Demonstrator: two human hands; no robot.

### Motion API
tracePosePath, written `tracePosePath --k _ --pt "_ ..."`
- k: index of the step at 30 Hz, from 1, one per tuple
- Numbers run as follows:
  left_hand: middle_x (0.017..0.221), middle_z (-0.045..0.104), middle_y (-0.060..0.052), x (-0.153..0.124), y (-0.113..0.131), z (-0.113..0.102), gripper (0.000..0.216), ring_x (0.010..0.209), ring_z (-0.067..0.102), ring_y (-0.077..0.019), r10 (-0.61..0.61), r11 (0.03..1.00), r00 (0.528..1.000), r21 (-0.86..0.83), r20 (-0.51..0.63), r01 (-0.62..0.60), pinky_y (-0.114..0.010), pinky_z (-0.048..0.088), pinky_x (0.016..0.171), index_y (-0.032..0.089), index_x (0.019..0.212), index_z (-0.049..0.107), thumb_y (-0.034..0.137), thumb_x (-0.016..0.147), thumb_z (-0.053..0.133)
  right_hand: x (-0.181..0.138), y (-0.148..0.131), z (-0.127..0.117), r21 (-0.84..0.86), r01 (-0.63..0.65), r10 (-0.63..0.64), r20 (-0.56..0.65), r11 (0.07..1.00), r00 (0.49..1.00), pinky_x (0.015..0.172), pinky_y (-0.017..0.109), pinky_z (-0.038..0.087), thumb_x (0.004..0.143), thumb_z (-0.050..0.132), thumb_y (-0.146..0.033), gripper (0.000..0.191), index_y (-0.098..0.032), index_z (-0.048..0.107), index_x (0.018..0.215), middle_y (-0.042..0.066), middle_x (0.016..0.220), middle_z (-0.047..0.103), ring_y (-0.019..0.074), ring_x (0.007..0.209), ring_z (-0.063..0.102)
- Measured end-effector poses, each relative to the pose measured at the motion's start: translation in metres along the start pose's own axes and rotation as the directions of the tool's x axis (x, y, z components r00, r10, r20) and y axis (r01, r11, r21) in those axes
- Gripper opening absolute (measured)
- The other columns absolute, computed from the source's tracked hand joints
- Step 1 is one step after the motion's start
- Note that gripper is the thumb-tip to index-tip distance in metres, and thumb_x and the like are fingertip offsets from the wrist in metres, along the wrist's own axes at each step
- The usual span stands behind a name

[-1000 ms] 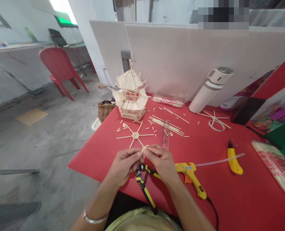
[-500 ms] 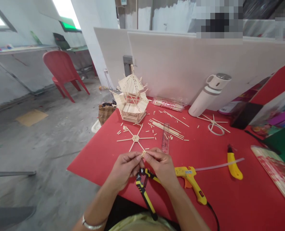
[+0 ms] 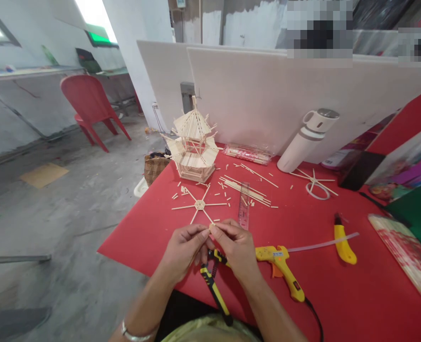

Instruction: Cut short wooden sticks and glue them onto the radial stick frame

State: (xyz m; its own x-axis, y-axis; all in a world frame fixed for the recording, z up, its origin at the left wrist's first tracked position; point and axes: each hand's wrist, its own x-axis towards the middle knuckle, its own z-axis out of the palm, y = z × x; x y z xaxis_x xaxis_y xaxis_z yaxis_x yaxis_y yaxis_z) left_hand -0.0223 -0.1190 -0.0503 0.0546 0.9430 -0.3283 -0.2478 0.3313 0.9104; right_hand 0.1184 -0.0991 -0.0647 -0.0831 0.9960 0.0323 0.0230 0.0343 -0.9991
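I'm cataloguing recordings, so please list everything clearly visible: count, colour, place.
Pagoda model of wooden sticks: 1, pale, back left
Six-armed wooden frame: 1, pale, before pagoda
Loose thin sticks: many, pale, table middle
Flat plastic ruler: 1, transparent, table middle
Wrapped stick packs: 2, pale and red, back and right
Cylindrical flask: 1, white, back right
Star of sticks: 1, pale, beside flask
Pistol-shaped glue gun: 1, yellow, right
Curved cutter: 1, yellow, right
Pliers: 1, black and yellow, near edge
Flat table: 1, red, centre
Plastic chair: 1, red, left background
Upright panels: 2, white, behind table
Small wooden piece: 1, pale, held
Left hand: 1, bare, pinching the piece
Right hand: 1, bare, likewise
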Motion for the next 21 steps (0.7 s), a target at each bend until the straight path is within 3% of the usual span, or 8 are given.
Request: tracePosePath --k 7,11,15,21 --pt "0.066 0.069 -0.005 0.0000 -0.0059 -0.0038 0.033 0.039 0.052 -0.0077 0.005 1.000 0.999 -0.029 -0.043 -0.006 -0.019 0.035 0.037 0.012 0.082 0.070 0.042 0.070 0.078 0.0038 0.0051 0.0028 0.059 -0.047 0.046 0.015 0.997 0.999 0.071 0.027 0.047 0.081 0.068 -0.038 0.020 -0.022 0.079 0.080 0.001 0.075 0.062 0.0148 0.075 0.057" --pt "0.065 0.069 -0.005 -0.0004 -0.0070 -0.0049 0.033 0.041 0.050 -0.0071 0.043 0.997 0.997 0.061 -0.061 -0.039 -0.019 0.034 0.039 0.012 0.080 0.072 0.044 0.074 0.075 0.0037 0.0059 0.0046 0.101 -0.078 0.077 0.013 0.992 0.997 0.073 0.027 0.046 0.081 0.069 -0.038 0.018 -0.022 0.078 0.080 0.000 0.075 0.062 0.0142 0.075 0.058" --pt "0.051 0.060 -0.001 -0.0022 -0.0018 -0.0022 0.037 0.039 0.046 -0.0078 0.052 0.982 0.994 0.186 -0.092 -0.034 -0.020 0.032 0.041 0.012 0.070 0.070 0.048 0.077 0.069 0.0035 0.0043 0.0068 0.138 -0.101 0.103 -0.004 0.985 0.995 0.075 0.028 0.046 0.080 0.071 -0.037 0.017 -0.022 0.078 0.078 -0.001 0.075 0.063 0.0142 0.076 0.059" --pt "0.054 0.060 0.000 -0.0044 -0.0003 -0.0022 0.034 0.043 0.045 -0.0077 0.142 0.947 0.982 0.306 -0.122 -0.099 -0.021 0.035 0.046 0.013 0.067 0.069 0.045 0.079 0.067 0.0037 0.0023 0.0096 0.153 -0.115 0.117 -0.008 0.982 0.993 0.078 0.029 0.047 0.079 0.071 -0.039 0.019 -0.021 0.076 0.073 0.000 0.075 0.064 0.0156 0.078 0.060"
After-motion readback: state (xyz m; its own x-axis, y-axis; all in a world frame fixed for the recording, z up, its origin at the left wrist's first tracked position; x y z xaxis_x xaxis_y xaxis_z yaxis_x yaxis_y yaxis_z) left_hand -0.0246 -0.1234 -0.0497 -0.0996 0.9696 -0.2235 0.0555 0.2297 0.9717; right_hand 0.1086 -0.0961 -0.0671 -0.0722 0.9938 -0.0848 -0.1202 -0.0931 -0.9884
